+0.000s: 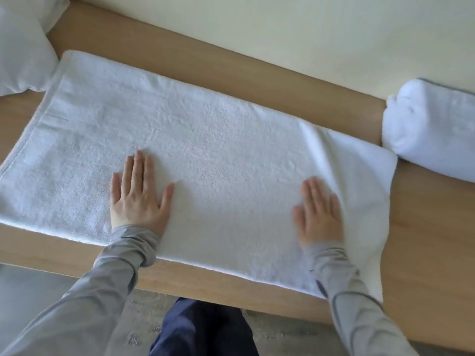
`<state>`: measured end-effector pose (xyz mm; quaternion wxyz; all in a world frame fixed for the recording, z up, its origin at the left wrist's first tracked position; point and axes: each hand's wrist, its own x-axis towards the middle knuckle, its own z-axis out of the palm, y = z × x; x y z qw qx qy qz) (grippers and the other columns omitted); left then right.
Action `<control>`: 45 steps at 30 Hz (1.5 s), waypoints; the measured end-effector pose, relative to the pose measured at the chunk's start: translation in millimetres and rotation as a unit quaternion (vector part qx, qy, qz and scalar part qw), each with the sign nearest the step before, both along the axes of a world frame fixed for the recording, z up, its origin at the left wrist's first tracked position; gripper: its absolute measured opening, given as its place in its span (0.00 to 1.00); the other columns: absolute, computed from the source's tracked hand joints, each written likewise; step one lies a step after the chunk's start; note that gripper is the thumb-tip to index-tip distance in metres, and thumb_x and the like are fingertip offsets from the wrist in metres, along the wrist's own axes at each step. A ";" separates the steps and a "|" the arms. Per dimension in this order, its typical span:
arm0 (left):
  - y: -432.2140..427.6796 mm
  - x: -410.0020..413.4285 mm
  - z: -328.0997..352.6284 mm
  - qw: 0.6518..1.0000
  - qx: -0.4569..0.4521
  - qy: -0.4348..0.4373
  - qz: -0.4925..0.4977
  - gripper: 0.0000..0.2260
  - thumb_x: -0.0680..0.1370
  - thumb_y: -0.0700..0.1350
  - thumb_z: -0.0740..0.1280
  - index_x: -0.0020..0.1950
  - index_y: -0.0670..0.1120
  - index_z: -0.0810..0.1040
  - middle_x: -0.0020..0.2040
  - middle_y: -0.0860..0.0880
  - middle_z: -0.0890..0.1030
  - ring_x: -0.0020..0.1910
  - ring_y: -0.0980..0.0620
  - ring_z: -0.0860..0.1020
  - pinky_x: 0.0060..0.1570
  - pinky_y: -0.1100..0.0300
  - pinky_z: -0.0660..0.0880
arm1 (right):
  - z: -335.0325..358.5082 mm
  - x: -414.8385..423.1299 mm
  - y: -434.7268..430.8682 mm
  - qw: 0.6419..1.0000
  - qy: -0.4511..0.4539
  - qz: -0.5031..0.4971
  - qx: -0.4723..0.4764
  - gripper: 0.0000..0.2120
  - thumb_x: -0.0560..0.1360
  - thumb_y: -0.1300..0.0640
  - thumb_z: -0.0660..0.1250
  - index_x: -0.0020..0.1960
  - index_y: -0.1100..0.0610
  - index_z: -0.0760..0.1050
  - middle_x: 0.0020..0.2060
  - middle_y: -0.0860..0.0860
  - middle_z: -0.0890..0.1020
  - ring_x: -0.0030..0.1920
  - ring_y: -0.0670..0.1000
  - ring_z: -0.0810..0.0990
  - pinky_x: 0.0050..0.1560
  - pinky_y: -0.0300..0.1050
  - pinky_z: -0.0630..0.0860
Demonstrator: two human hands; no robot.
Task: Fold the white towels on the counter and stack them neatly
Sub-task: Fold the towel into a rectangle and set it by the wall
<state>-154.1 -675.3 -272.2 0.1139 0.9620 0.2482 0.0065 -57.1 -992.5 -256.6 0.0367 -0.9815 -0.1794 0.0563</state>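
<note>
A large white towel (218, 155) lies spread flat across the wooden counter (257, 83), folded over into a long rectangle. My left hand (138, 194) rests palm down on its near left part, fingers spread. My right hand (318, 214) lies flat on the near right part, slightly blurred, beside a raised crease (334, 160) in the cloth. Neither hand holds anything. A folded white towel (431, 132) sits at the right end of the counter. More white towel cloth (23, 55) is piled at the far left.
A pale wall (308, 29) runs along the back of the counter. The counter's front edge (205, 291) is close to my body, with grey floor and my dark trouser leg (203, 330) below it.
</note>
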 end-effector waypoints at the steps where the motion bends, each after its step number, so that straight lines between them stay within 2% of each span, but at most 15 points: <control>1: -1.0 -0.3 0.0 1.000 -0.001 -0.001 -0.001 0.33 0.78 0.62 0.44 0.78 0.45 0.47 0.78 0.46 0.50 0.77 0.50 0.48 0.75 0.48 0.45 | 1.0 1.7 -14.1 1.000 0.005 -0.019 0.011 0.31 0.76 0.47 0.43 0.73 0.62 0.60 0.73 0.57 0.60 0.74 0.55 0.55 0.73 0.56 0.53; 6: -10.2 2.8 4.6 0.998 -0.026 -0.048 -0.036 0.31 0.79 0.58 0.45 0.77 0.41 0.52 0.77 0.42 0.54 0.76 0.44 0.51 0.74 0.45 0.48 | 11.6 -21.8 -70.5 0.965 -0.032 -0.197 0.168 0.27 0.77 0.58 0.63 0.71 0.67 0.61 0.71 0.64 0.64 0.71 0.62 0.62 0.70 0.59 0.60; 11: -102.6 11.3 29.2 0.957 -0.087 -0.099 -0.260 0.30 0.80 0.58 0.48 0.71 0.35 0.64 0.71 0.36 0.66 0.70 0.36 0.64 0.69 0.40 0.59 | 20.3 -66.7 -116.6 0.860 0.044 -0.430 0.272 0.28 0.75 0.55 0.65 0.72 0.59 0.60 0.64 0.59 0.71 0.63 0.59 0.71 0.63 0.58 0.68; 15: -188.9 2.4 30.5 0.893 -0.021 -0.015 -0.449 0.35 0.76 0.65 0.50 0.75 0.44 0.57 0.76 0.44 0.58 0.74 0.43 0.57 0.72 0.46 0.55 | 29.2 -83.3 -130.4 0.794 0.116 -0.479 0.357 0.26 0.73 0.55 0.69 0.68 0.59 0.65 0.55 0.55 0.77 0.53 0.55 0.76 0.54 0.50 0.73; 19: -228.7 -2.5 28.6 0.880 -0.004 0.013 -0.475 0.41 0.69 0.70 0.63 0.73 0.44 0.66 0.74 0.44 0.64 0.73 0.44 0.62 0.67 0.41 0.65 | 40.1 -67.4 -139.0 0.761 0.230 -0.470 0.384 0.13 0.72 0.61 0.70 0.55 0.64 0.74 0.47 0.57 0.80 0.43 0.53 0.78 0.42 0.43 0.77; 23: -240.8 -4.7 21.6 0.892 -0.013 0.016 -0.451 0.47 0.64 0.73 0.62 0.72 0.42 0.66 0.74 0.43 0.63 0.73 0.42 0.60 0.68 0.38 0.61 | 52.8 -35.1 -120.6 0.714 0.264 -0.443 0.474 0.07 0.72 0.65 0.68 0.49 0.68 0.78 0.32 0.51 0.83 0.34 0.49 0.80 0.36 0.40 0.75; 25: -243.1 -3.4 22.9 0.898 -0.029 0.012 -0.438 0.46 0.64 0.71 0.62 0.72 0.41 0.66 0.73 0.44 0.66 0.73 0.43 0.62 0.70 0.40 0.60 | 63.2 -18.0 -89.4 0.679 0.262 -0.407 0.552 0.05 0.72 0.65 0.68 0.46 0.66 0.79 0.31 0.50 0.82 0.37 0.50 0.78 0.41 0.42 0.74; 27: -247.9 -0.7 27.1 0.917 -0.140 -0.032 -0.373 0.32 0.71 0.63 0.64 0.66 0.41 0.74 0.66 0.44 0.75 0.66 0.45 0.73 0.68 0.45 0.65 | 75.4 -1.0 -52.4 0.687 0.254 -0.349 0.584 0.05 0.72 0.64 0.68 0.38 0.59 0.77 0.31 0.52 0.78 0.38 0.51 0.75 0.43 0.43 0.71; 29: -248.7 9.9 40.7 0.928 -0.309 -0.094 -0.188 0.10 0.76 0.52 0.67 0.48 0.45 0.79 0.48 0.44 0.83 0.42 0.52 0.80 0.53 0.62 0.75 | 84.0 13.8 -27.9 0.696 0.251 -0.298 0.603 0.09 0.74 0.64 0.67 0.35 0.56 0.74 0.30 0.49 0.76 0.36 0.49 0.74 0.37 0.39 0.71; 30: -242.7 18.7 46.6 0.910 -0.400 -0.079 -0.078 0.07 0.77 0.49 0.66 0.40 0.48 0.75 0.40 0.46 0.83 0.35 0.56 0.77 0.44 0.71 0.74 | 85.4 18.9 -22.9 0.695 0.254 -0.281 0.611 0.08 0.75 0.63 0.66 0.38 0.55 0.74 0.31 0.48 0.78 0.37 0.48 0.76 0.36 0.38 0.73; 32: -219.4 33.6 49.5 0.821 -0.557 -0.067 0.110 0.11 0.77 0.50 0.67 0.36 0.48 0.73 0.32 0.53 0.80 0.32 0.56 0.77 0.33 0.70 0.73 | 85.2 22.9 -29.4 0.742 0.217 -0.251 0.582 0.04 0.75 0.61 0.67 0.44 0.53 0.75 0.39 0.47 0.80 0.42 0.47 0.78 0.39 0.35 0.75; 35: -180.8 52.6 52.2 0.777 -0.591 -0.106 0.189 0.12 0.75 0.53 0.68 0.42 0.44 0.76 0.36 0.51 0.79 0.37 0.50 0.78 0.33 0.63 0.77 | 67.3 7.2 -64.5 0.778 0.099 -0.340 0.519 0.10 0.73 0.64 0.68 0.53 0.57 0.75 0.48 0.51 0.79 0.43 0.43 0.76 0.43 0.27 0.71; 38: -166.7 58.9 47.9 0.768 -0.600 -0.103 0.197 0.08 0.77 0.49 0.66 0.38 0.49 0.73 0.36 0.54 0.77 0.35 0.57 0.75 0.24 0.72 0.72 | 45.6 -22.2 -99.3 0.712 0.105 -0.481 0.500 0.19 0.73 0.66 0.67 0.63 0.63 0.69 0.60 0.59 0.75 0.50 0.48 0.75 0.53 0.39 0.72; 41: -161.9 61.2 42.3 0.769 -0.607 -0.070 0.190 0.08 0.77 0.50 0.66 0.39 0.48 0.76 0.37 0.52 0.79 0.35 0.56 0.78 0.29 0.68 0.76 | 33.7 -31.6 -114.0 0.647 0.161 -0.516 0.537 0.25 0.75 0.67 0.65 0.69 0.65 0.62 0.64 0.59 0.72 0.56 0.49 0.73 0.60 0.46 0.72; 45: -164.8 60.3 32.8 0.800 -0.566 -0.048 0.193 0.15 0.76 0.53 0.66 0.44 0.40 0.75 0.40 0.44 0.75 0.40 0.49 0.73 0.41 0.54 0.73 | 36.9 -16.4 -101.6 0.546 0.249 -0.461 0.654 0.10 0.76 0.67 0.62 0.56 0.60 0.75 0.45 0.50 0.83 0.43 0.47 0.82 0.39 0.36 0.77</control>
